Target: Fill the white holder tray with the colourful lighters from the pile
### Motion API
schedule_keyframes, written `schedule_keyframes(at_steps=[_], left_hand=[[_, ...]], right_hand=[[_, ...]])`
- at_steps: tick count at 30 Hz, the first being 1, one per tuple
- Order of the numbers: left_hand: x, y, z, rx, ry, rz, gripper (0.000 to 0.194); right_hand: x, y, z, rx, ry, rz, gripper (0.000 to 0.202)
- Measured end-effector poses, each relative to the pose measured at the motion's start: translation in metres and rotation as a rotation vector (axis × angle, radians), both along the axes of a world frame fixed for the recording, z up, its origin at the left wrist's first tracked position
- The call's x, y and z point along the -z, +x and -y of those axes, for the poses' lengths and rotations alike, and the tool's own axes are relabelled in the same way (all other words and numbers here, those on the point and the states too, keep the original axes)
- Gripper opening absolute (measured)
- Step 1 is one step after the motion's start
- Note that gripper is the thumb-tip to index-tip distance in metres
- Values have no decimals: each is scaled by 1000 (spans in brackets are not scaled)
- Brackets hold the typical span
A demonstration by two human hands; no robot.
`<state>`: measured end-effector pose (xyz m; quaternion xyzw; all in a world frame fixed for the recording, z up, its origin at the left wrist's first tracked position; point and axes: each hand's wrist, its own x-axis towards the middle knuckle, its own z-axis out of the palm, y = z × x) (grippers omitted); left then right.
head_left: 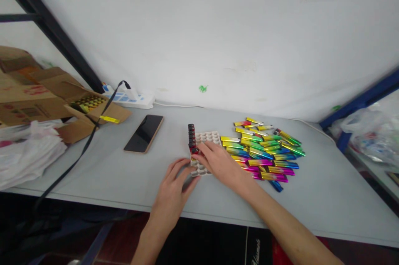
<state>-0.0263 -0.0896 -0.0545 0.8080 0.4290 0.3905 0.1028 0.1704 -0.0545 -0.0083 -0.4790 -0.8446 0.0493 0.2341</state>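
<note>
A white tray with rows of round pockets (pixel 208 136) lies on the table in front of me. Several red lighters with black tops (pixel 191 134) stand upright in a row along its left side. My left hand (pixel 172 190) grips the tray's near left corner between thumb and fingers. Over the tray's middle, my right hand (pixel 218 161) is closed on a lighter (pixel 195 150) at the near end of the row; its lower part is hidden. Right of the tray lies a loose pile of shiny lighters (pixel 261 144) in gold, green, blue, pink and silver.
A black-screened phone (pixel 144 133) lies on the grey table (pixel 106 173), left of the tray. Beyond it are a white power strip (pixel 137 99) and an open cardboard box (pixel 115 111). A dark strap (pixel 84 148) hangs over the left side, near white plastic bags (pixel 31 155).
</note>
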Motion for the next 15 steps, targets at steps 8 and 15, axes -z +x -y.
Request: schedule_keyframes(at_steps=[8,15], left_hand=[[5,-2,-4,14,34,-1,17],[5,-2,-5,16,61,9,16]], right_hand=[[-12,19,5,53,-14,8,33],[-37,150,-53,277,-33,13,18]])
